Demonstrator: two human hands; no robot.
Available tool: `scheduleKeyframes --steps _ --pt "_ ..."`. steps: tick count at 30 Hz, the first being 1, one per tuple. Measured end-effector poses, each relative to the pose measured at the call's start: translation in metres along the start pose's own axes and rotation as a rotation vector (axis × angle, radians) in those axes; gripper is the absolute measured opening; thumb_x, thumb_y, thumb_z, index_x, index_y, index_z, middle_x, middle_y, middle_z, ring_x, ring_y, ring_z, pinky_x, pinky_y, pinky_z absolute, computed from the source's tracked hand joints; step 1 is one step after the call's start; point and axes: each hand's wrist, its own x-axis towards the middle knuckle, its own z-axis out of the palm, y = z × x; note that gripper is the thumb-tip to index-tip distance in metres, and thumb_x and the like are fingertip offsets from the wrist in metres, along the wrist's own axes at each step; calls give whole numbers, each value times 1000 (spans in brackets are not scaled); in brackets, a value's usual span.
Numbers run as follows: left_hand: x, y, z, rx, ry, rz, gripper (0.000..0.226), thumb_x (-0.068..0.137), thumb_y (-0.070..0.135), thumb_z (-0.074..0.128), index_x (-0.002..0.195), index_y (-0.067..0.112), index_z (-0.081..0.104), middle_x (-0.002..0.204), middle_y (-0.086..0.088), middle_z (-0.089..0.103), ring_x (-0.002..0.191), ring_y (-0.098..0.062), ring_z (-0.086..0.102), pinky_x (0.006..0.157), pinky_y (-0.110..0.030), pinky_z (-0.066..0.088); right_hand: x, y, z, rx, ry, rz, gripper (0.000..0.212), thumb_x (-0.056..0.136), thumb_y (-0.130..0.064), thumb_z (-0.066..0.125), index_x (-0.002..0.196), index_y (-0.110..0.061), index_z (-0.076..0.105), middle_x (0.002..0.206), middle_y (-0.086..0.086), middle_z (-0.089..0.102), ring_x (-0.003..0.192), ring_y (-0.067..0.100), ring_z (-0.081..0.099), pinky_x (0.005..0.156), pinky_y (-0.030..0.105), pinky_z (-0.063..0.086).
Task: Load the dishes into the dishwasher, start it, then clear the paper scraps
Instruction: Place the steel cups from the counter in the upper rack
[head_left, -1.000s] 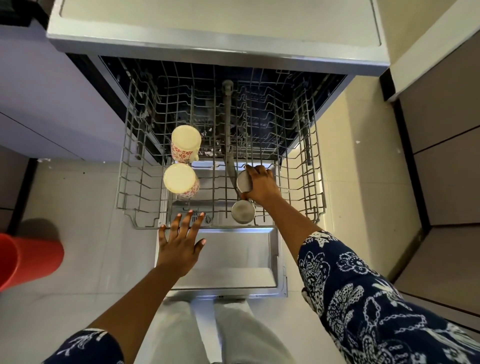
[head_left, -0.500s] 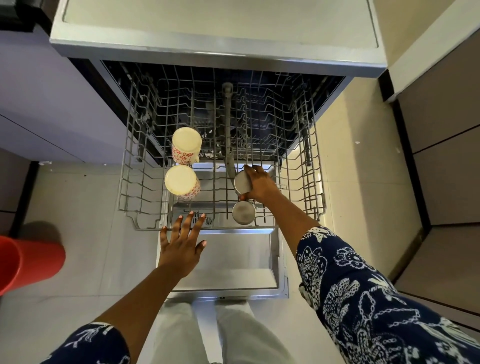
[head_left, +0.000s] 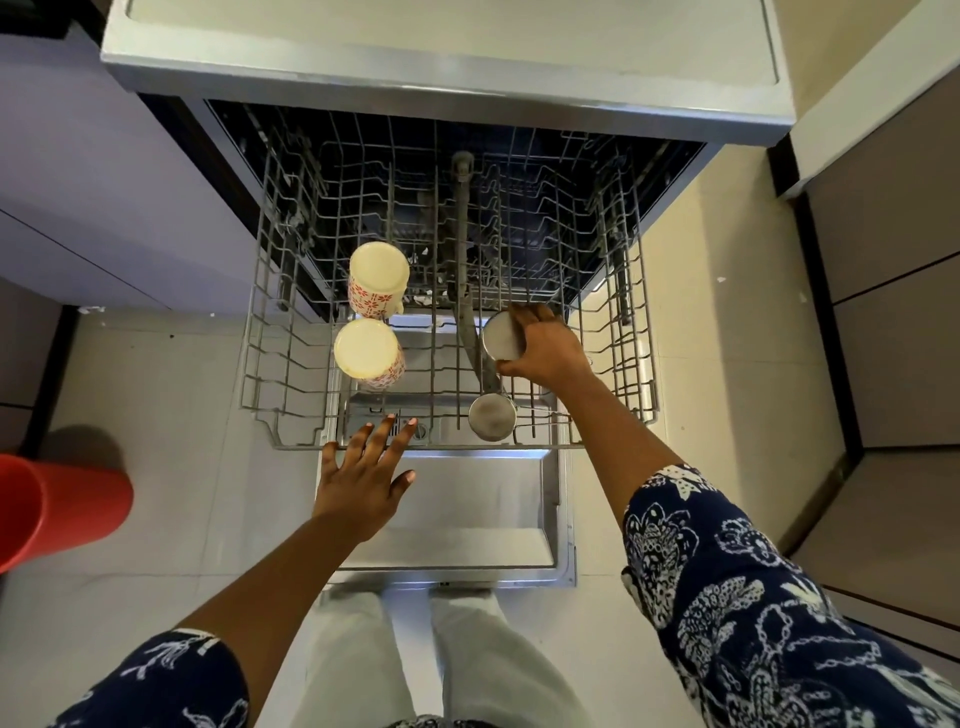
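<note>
View from above, down both arms, onto an open dishwasher (head_left: 441, 52) w/ its wire rack (head_left: 270, 364) pulled out over the lowered door (head_left: 467, 514). R arm stretches fwd, forearm bare below a navy floral sleeve (head_left: 727, 597). The right hand (head_left: 545, 348) curls thumb & fingers round the side of a small steel cup (head_left: 498, 338), gripping it at the rack's centre-right, just right of the grey spray arm (head_left: 462, 234). Cup is upside down: flat base faces up toward the camera, mouth hidden below, long axis approx upright. Can't tell whether it rests on the rack wires. L arm reaches fwd, lower in view. The left hand (head_left: 363, 478) is palm-down, fingers straight & fanned wide, holding nothing, fingertips over the rack's front rail; contact unclear. A second steel cup (head_left: 491, 417) stands inverted by the front rail, nearer the person than the held one & apart from it. Two cream mugs (head_left: 376, 275) w/ red flower print sit base-up on the rack's left side, one behind the other, close together. At far left a red bin (head_left: 62, 506) stands on the floor tiles.
</note>
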Motion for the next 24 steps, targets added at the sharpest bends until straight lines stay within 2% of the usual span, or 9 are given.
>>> scheduleKeyframes --steps 3,8,16,21,24 --pt "0 -2 3 3 -17 -4 62 91 62 13 148 38 7 152 -3 34 136 -30 38 102 -62 27 2 -2 1 29 62 7 94 72 -49 72 146 -17 24 145 11 31 128 30 39 104 41 37" --pt "2 -7 0 -17 -30 40 64 91 64 5 149 37 9 154 -3 31 138 -30 34 105 -61 24 10 -4 18 -16 -97 25 94 75 -45 72 148 -19 19 148 11 26 131 32 36 106 42 38" --pt "2 -3 0 -40 9 56 63 93 62 9 147 31 22 149 -9 38 134 -35 39 100 -61 31 27 -14 16 -39 -192 6 93 73 -38 76 146 -21 22 146 9 31 129 30 39 103 41 38" --pt "2 -3 2 -45 12 47 63 94 62 9 146 31 23 148 -10 40 133 -37 41 100 -60 32 24 -14 17 45 -196 40 93 74 -32 76 147 -21 19 149 12 25 131 32 38 104 43 35" --pt "2 -3 3 -61 3 42 63 93 63 9 147 33 20 150 -9 37 136 -36 37 102 -61 28 18 -13 23 156 -160 67 95 75 -34 76 148 -21 16 152 12 19 135 32 32 109 39 29"
